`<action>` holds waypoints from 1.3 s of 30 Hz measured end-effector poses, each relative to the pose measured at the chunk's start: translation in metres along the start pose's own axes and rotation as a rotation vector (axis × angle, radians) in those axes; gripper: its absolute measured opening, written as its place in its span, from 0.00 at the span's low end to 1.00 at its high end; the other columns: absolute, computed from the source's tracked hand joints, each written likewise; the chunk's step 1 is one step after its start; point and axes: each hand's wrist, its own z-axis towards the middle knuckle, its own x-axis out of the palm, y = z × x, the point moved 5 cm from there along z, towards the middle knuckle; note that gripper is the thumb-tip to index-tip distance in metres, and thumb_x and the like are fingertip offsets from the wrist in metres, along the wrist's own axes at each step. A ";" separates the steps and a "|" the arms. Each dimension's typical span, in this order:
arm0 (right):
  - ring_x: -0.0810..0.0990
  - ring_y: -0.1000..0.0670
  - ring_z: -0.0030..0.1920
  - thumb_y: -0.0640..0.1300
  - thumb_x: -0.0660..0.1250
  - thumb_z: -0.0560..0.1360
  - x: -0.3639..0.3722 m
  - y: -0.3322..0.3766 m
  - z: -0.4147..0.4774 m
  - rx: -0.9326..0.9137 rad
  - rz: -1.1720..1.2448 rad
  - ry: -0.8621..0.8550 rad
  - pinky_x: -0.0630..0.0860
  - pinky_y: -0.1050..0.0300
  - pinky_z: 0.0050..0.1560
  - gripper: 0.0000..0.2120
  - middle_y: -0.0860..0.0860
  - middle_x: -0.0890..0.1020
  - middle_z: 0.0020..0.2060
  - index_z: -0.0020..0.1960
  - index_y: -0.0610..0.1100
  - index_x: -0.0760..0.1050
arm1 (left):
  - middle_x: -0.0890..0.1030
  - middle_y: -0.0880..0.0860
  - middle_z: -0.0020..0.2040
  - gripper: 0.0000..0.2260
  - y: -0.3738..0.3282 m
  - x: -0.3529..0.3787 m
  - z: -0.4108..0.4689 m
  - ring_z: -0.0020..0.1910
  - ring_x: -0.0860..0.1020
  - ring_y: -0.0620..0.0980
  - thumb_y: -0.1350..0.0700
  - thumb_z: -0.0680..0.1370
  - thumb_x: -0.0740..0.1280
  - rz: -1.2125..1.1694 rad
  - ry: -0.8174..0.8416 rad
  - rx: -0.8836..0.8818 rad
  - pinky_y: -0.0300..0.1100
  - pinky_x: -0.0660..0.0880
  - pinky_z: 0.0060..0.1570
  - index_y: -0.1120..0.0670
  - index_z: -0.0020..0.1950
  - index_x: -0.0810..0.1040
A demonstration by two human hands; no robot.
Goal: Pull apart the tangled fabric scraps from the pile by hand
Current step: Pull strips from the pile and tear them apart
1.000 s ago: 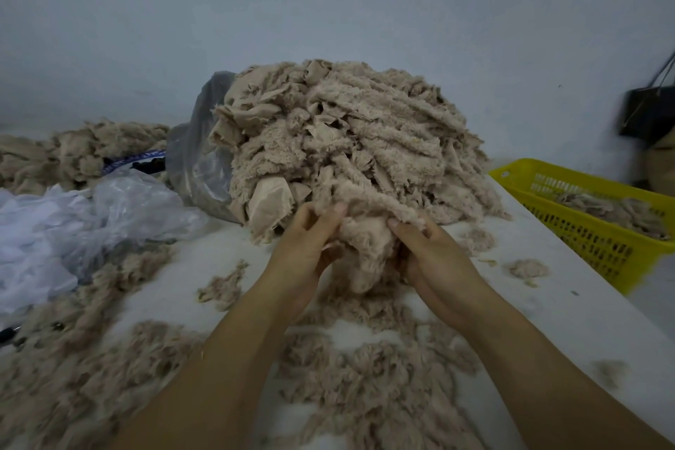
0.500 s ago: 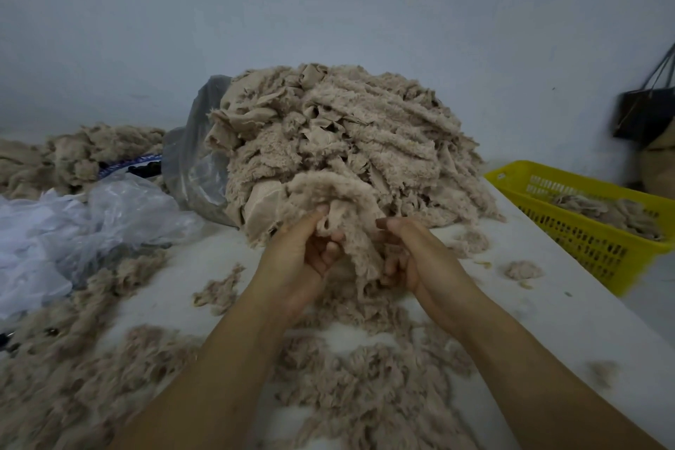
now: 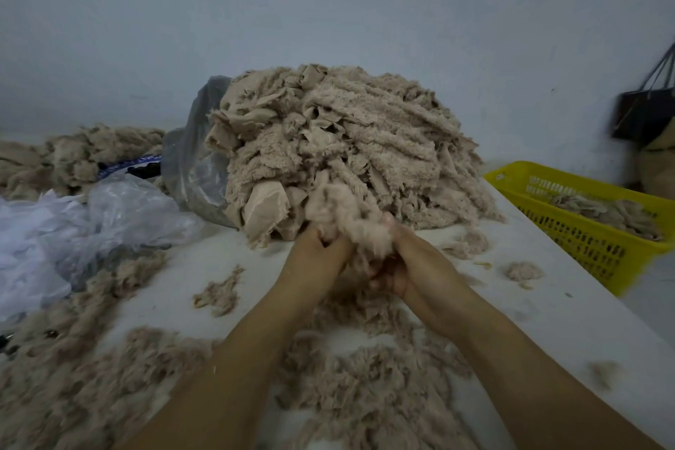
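Where the pile (image 3: 365, 142) meets the table (image 3: 548, 321), a fuzzy beige clump (image 3: 343, 212) is gripped by both fists, left hand (image 3: 316, 261) and right hand (image 3: 416, 267) close together. Tugged hard, I reckon its snagged strips could drag the shaggy mound forward or shed more fluff (image 3: 365, 395) over the white top.
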 end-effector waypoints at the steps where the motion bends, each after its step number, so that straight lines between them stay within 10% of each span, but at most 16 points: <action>1: 0.84 0.52 0.42 0.59 0.68 0.73 0.002 -0.001 0.000 -0.008 -0.038 0.029 0.80 0.58 0.41 0.24 0.48 0.85 0.44 0.58 0.42 0.78 | 0.78 0.42 0.29 0.13 0.001 0.004 -0.001 0.31 0.76 0.41 0.56 0.79 0.67 0.100 0.021 0.015 0.37 0.72 0.34 0.45 0.35 0.76; 4: 0.84 0.49 0.54 0.53 0.66 0.79 -0.004 -0.005 0.001 -0.013 -0.199 -0.063 0.80 0.48 0.59 0.16 0.49 0.86 0.52 0.61 0.46 0.78 | 0.80 0.37 0.33 0.06 0.007 0.011 -0.003 0.32 0.77 0.33 0.55 0.79 0.66 0.249 0.130 0.032 0.27 0.71 0.31 0.45 0.44 0.75; 8: 0.85 0.47 0.46 0.48 0.64 0.81 -0.025 -0.003 0.003 0.074 -0.243 -0.173 0.82 0.50 0.51 0.11 0.45 0.87 0.45 0.53 0.42 0.82 | 0.84 0.42 0.46 0.04 0.013 0.009 -0.003 0.45 0.81 0.38 0.46 0.80 0.67 0.164 0.228 -0.018 0.31 0.77 0.44 0.43 0.53 0.79; 11: 0.85 0.52 0.40 0.54 0.69 0.75 -0.055 0.029 0.003 -0.134 0.390 -0.274 0.80 0.60 0.35 0.15 0.46 0.84 0.45 0.52 0.43 0.83 | 0.83 0.40 0.47 0.05 0.013 0.007 -0.001 0.45 0.81 0.37 0.46 0.81 0.65 0.175 0.170 0.000 0.32 0.76 0.46 0.42 0.50 0.80; 14: 0.86 0.48 0.51 0.66 0.66 0.70 -0.085 0.029 0.004 -0.214 0.688 -0.412 0.82 0.57 0.44 0.33 0.45 0.79 0.58 0.63 0.43 0.74 | 0.83 0.42 0.42 0.08 0.017 0.011 -0.003 0.39 0.79 0.40 0.45 0.82 0.63 0.348 0.240 0.028 0.33 0.74 0.41 0.43 0.48 0.81; 19: 0.81 0.53 0.47 0.54 0.63 0.80 -0.072 0.002 0.012 -0.111 -0.551 -0.560 0.76 0.59 0.45 0.11 0.49 0.81 0.52 0.54 0.48 0.77 | 0.79 0.53 0.36 0.18 0.021 0.019 -0.010 0.27 0.69 0.42 0.45 0.82 0.62 0.473 0.418 0.073 0.33 0.68 0.31 0.55 0.42 0.82; 24: 0.69 0.41 0.62 0.53 0.61 0.80 -0.054 -0.018 0.019 0.035 -1.463 -0.313 0.65 0.51 0.59 0.17 0.45 0.72 0.59 0.66 0.46 0.70 | 0.77 0.45 0.25 0.23 0.023 0.007 -0.004 0.23 0.71 0.40 0.45 0.81 0.64 0.606 0.323 0.010 0.34 0.73 0.31 0.50 0.27 0.77; 26: 0.71 0.42 0.53 0.48 0.59 0.81 -0.049 -0.015 0.017 -0.017 -1.454 -0.302 0.62 0.53 0.49 0.06 0.49 0.70 0.43 0.48 0.48 0.69 | 0.79 0.48 0.26 0.23 0.026 -0.001 0.000 0.26 0.74 0.43 0.45 0.80 0.64 0.694 0.282 -0.035 0.40 0.77 0.37 0.50 0.26 0.77; 29: 0.69 0.46 0.36 0.44 0.59 0.81 -0.052 -0.006 0.010 -0.052 -1.002 -0.370 0.66 0.61 0.34 0.14 0.47 0.65 0.33 0.37 0.44 0.64 | 0.80 0.49 0.29 0.21 0.026 -0.009 0.004 0.26 0.75 0.45 0.46 0.81 0.61 0.722 0.198 -0.091 0.44 0.77 0.39 0.54 0.32 0.78; 34: 0.66 0.55 0.30 0.43 0.58 0.80 -0.019 0.006 -0.003 -0.207 -0.934 -0.180 0.60 0.62 0.29 0.13 0.46 0.66 0.32 0.39 0.39 0.68 | 0.82 0.50 0.42 0.17 0.015 -0.010 0.006 0.41 0.79 0.47 0.42 0.83 0.59 0.447 0.023 -0.053 0.41 0.75 0.41 0.50 0.45 0.80; 39: 0.65 0.59 0.30 0.37 0.58 0.78 0.018 -0.010 -0.007 -0.217 -1.020 0.135 0.61 0.64 0.32 0.14 0.52 0.66 0.31 0.34 0.43 0.63 | 0.85 0.56 0.46 0.11 0.018 0.002 0.001 0.44 0.84 0.53 0.53 0.80 0.67 -0.607 0.109 -0.383 0.46 0.82 0.45 0.59 0.55 0.82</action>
